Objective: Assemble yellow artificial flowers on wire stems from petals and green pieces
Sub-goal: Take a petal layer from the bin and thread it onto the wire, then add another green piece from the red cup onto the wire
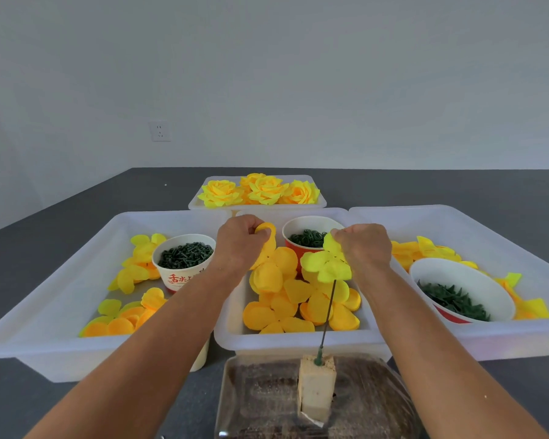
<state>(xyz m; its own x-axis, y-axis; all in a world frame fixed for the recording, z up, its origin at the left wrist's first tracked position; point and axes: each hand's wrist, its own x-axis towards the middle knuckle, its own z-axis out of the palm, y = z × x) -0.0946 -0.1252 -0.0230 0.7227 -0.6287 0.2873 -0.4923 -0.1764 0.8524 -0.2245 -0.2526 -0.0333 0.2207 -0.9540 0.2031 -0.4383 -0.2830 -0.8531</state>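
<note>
Over grey tabletop (76, 217), right hand (366, 247) pinches pale petal layer (327, 263) atop wire stem (328, 315); left hand (238, 243) grips orange petal layer (267, 245), probably threaded next

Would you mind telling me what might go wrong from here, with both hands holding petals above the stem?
The wire stem leans in its small foam block; pressing the petal piece held by the right hand could tip the block. The left hand grips an orange petal that is curled, so it may crease.
</note>
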